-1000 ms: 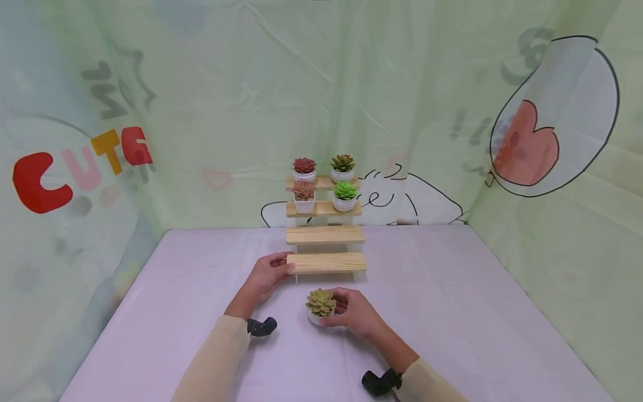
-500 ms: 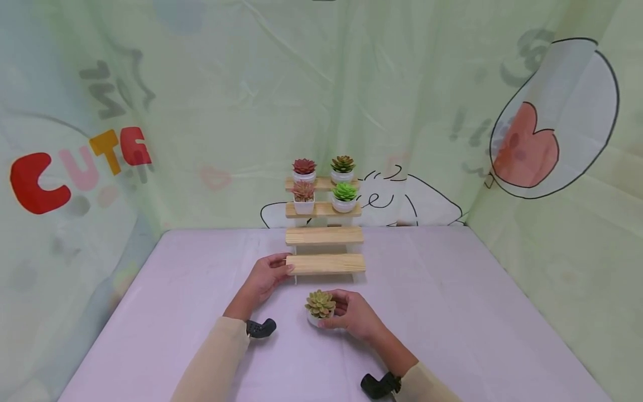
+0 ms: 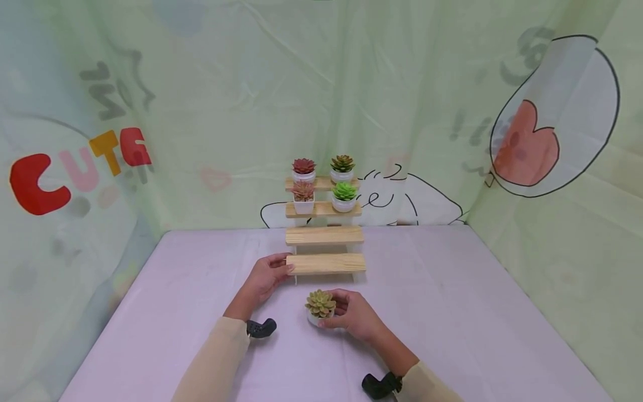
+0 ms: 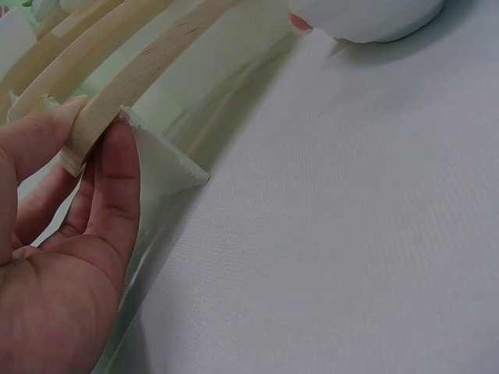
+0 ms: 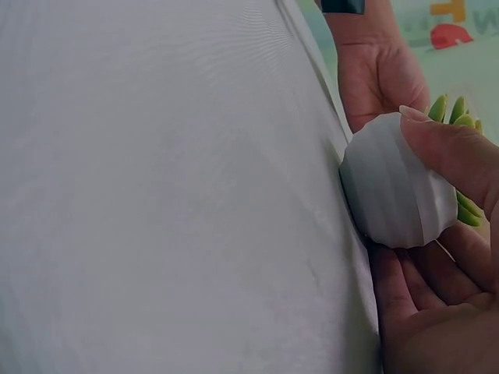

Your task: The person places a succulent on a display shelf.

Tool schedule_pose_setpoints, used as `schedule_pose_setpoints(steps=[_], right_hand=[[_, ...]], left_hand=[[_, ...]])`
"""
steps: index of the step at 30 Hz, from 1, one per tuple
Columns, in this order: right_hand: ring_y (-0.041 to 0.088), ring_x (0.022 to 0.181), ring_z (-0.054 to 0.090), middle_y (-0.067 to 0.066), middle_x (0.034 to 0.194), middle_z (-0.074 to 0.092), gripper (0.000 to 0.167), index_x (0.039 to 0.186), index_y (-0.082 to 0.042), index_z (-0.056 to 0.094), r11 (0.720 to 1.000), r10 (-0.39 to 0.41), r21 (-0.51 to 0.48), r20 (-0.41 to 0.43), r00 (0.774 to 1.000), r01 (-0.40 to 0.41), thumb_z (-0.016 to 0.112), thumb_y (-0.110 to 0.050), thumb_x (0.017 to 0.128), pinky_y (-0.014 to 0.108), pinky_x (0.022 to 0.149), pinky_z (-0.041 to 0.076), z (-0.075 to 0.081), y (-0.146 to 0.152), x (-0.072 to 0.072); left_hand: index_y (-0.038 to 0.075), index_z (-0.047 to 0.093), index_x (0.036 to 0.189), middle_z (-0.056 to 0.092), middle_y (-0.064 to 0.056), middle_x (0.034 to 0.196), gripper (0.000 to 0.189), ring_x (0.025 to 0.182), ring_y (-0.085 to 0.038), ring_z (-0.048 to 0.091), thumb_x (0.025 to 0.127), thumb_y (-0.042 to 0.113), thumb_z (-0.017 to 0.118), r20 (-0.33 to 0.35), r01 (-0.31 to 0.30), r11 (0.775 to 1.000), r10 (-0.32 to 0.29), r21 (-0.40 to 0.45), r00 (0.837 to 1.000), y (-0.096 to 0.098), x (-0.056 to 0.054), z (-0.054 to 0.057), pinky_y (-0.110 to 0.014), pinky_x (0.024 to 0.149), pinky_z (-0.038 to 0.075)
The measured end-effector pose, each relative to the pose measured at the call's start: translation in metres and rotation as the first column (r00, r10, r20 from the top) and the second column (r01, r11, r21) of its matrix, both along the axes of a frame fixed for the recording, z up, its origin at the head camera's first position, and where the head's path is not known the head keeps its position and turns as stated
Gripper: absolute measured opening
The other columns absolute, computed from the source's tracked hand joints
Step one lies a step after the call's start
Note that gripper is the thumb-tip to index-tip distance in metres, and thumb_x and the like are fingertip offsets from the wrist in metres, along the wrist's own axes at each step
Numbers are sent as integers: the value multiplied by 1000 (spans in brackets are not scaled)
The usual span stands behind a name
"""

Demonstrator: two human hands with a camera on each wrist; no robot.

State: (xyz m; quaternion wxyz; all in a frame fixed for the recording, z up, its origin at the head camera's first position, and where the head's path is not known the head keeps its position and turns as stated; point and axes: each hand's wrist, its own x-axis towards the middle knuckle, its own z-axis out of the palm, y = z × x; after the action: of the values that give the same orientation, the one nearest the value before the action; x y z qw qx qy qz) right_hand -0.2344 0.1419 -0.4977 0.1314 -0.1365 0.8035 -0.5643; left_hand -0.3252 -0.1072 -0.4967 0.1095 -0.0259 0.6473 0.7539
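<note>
My left hand (image 3: pixel 265 277) pinches the left end of the lowest wooden board (image 3: pixel 326 263) on a small tiered plant stand. In the left wrist view the thumb lies on top of the board (image 4: pixel 129 78), with fingers beneath it. In front of the stand, my right hand (image 3: pixel 354 314) grips a potted succulent (image 3: pixel 320 304) with pale green leaves from its right side. The right wrist view shows its ribbed white pot (image 5: pixel 398 183) between thumb and fingers, its base right at the white cloth.
The stand's upper two boards carry a dark red succulent (image 3: pixel 303 169), a green-brown one (image 3: pixel 342 167), a pink one (image 3: pixel 303 196) and a bright green one (image 3: pixel 344 195). Another bare board (image 3: pixel 324 235) lies below them. Printed curtains (image 3: pixel 226 111) enclose the white-clothed table (image 3: pixel 452 312).
</note>
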Motion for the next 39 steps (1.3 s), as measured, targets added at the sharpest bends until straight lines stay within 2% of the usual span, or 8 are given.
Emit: schedule_pose_setpoints(steps=[14,20,25,28,33,39], right_hand=[[26,118,68,18,129,69,66,132,4,63,999,-12,-36,2,1000,12,92,-9,74,34,99,59,4,0,-1],[25,118,68,21,132,67,65,133,5,62,995,-7,-102,6,1000,8,90,-10,77,28,98,59,-1,0,-3],[19,109,71,20,128,69,62,132,4,64,992,-31,-122,1,1000,31,90,-10,77,23,90,60,-4,2,-9],[18,108,71,16,126,71,61,131,0,66,993,-64,-96,12,998,65,91,-13,77,25,88,61,-2,2,-13],[22,115,70,13,130,71,62,132,-4,66,991,-94,-87,36,995,97,91,-14,77,33,95,61,2,0,-17],[24,118,68,13,131,69,61,132,-5,66,989,-105,-100,16,994,106,91,-15,77,31,96,60,10,0,-19]], left_hand=[[-1,57,142,64,-19,124,49,100,-18,68,94,-1,70,5,7,1000,-7,-17,1000,0,0,1,-35,92,63],[-3,56,142,64,-18,121,50,98,-18,68,94,-2,70,-2,3,1000,-3,1,1000,-1,1,-2,-33,89,63],[-2,56,143,64,-18,123,51,100,-18,68,94,-1,70,6,9,1000,-9,1,1000,-1,0,-3,-33,90,63],[-1,56,143,63,-19,125,51,101,-18,68,94,1,71,8,10,1000,-9,-9,1000,-2,-1,-2,-35,93,62],[-3,56,142,64,-18,121,50,98,-17,68,94,-1,70,-1,5,1000,-5,1,1000,-2,0,-2,-35,92,62],[-5,55,142,64,-15,117,50,97,-17,68,93,-4,69,-5,13,1000,-13,21,1000,-2,0,-3,-33,89,63]])
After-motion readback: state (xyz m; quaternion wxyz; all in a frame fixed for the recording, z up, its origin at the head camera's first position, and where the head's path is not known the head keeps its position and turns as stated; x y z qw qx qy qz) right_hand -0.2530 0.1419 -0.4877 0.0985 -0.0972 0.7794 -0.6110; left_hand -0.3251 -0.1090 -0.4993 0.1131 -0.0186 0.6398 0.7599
